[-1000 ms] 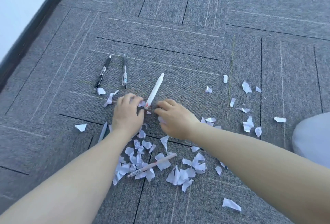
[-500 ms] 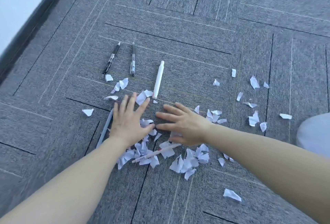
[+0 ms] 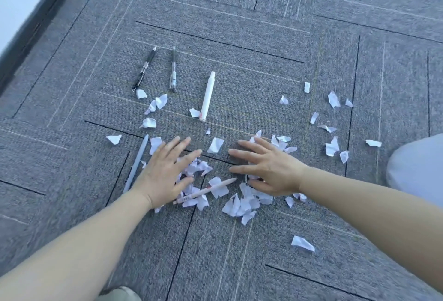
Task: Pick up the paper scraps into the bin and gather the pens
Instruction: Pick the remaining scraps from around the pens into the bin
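White paper scraps (image 3: pixel 242 204) lie scattered over the grey carpet, thickest between and under my hands. My left hand (image 3: pixel 165 176) rests flat on the scraps, fingers spread, holding nothing. My right hand (image 3: pixel 266 169) is spread flat beside it, also holding nothing. A pale pink pen (image 3: pixel 206 191) lies among the scraps between my hands. A grey pen (image 3: pixel 136 164) lies just left of my left hand. Farther off, a white marker (image 3: pixel 207 97), a clear pen (image 3: pixel 173 69) and a black pen (image 3: pixel 143 70) lie side by side. No bin is in view.
More scraps (image 3: pixel 333 147) are spread to the right, and one scrap (image 3: pixel 302 243) lies near my right forearm. A pale grey rounded thing (image 3: pixel 419 169) sits at the right edge. A dark skirting and white wall (image 3: pixel 14 1) run along the upper left.
Both hands let go of the white marker, drew back toward me and spread flat over the scraps. The marker now lies alone beside the two dark pens.
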{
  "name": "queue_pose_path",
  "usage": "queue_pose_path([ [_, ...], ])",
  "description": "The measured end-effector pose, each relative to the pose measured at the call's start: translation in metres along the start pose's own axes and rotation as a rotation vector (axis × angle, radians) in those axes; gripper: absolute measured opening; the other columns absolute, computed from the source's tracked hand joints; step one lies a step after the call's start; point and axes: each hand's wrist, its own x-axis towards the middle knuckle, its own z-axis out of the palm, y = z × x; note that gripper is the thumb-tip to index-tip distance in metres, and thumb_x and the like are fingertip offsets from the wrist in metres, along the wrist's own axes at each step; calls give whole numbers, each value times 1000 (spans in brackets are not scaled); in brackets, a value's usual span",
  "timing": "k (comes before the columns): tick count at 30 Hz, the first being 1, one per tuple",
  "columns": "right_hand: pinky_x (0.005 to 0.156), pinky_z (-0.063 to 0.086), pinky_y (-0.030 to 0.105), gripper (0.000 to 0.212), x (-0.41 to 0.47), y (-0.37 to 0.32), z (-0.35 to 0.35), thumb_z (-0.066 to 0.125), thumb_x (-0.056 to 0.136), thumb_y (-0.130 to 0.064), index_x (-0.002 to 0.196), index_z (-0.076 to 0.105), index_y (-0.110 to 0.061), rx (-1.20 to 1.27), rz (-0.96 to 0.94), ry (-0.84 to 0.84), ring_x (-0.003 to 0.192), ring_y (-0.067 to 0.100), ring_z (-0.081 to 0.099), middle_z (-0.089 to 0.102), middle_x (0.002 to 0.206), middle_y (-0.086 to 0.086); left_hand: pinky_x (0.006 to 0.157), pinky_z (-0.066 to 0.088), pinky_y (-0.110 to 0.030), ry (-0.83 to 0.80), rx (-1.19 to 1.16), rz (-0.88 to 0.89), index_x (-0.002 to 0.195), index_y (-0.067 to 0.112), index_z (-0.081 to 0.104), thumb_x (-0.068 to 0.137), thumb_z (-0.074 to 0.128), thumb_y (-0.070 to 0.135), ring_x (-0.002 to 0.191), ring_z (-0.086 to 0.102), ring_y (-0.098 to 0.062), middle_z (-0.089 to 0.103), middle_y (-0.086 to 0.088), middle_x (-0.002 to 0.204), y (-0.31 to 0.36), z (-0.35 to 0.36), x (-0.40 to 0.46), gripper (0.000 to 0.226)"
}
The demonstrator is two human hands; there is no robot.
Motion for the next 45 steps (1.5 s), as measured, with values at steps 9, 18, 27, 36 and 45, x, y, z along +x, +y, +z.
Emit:
queue_pose_path([
  [9,119,8,49,92,-57,-41,48,38,79,-83,152,22,-30,81,49,98,148,29,10,15,161,6,114,14,-58,48,-99,-32,149,30,17,89,24,66,147,7,-24,15,-4,159,0,17,-50,71],
  [18,104,40,47,53,-4,-61,54,48,90,-59,134,50,-28,-125,-205,250,124,32,51,54,138,9,116,5,-53,-10,53,84,151,33,0,70,38,84,147,2,-26,1,-6,160,13,19,-24,103],
  [27,43,44,33,26,17,-49,33,69,82,-12,99,48,-14,-93,-280,172,63,20,51,54,81,4,65,43,-35,238,30,206,95,16,52,92,38,57,76,44,-20,49,-2,84,24,18,11,44],
  [36,30,39,27,25,10,-41,32,61,76,4,97,55,-9,41,16,67,39,17,46,57,75,2,40,16,-12,270,-137,28,54,25,39,99,17,53,37,32,-8,30,14,48,15,-3,16,58],
  [45,44,30,22,24,14,-28,-49,45,101,-23,80,51,-12,943,749,633,43,7,33,45,57,-6,43,20,-27,524,-814,-574,49,15,27,97,48,31,33,24,-7,23,0,44,41,-82,61,55],
])
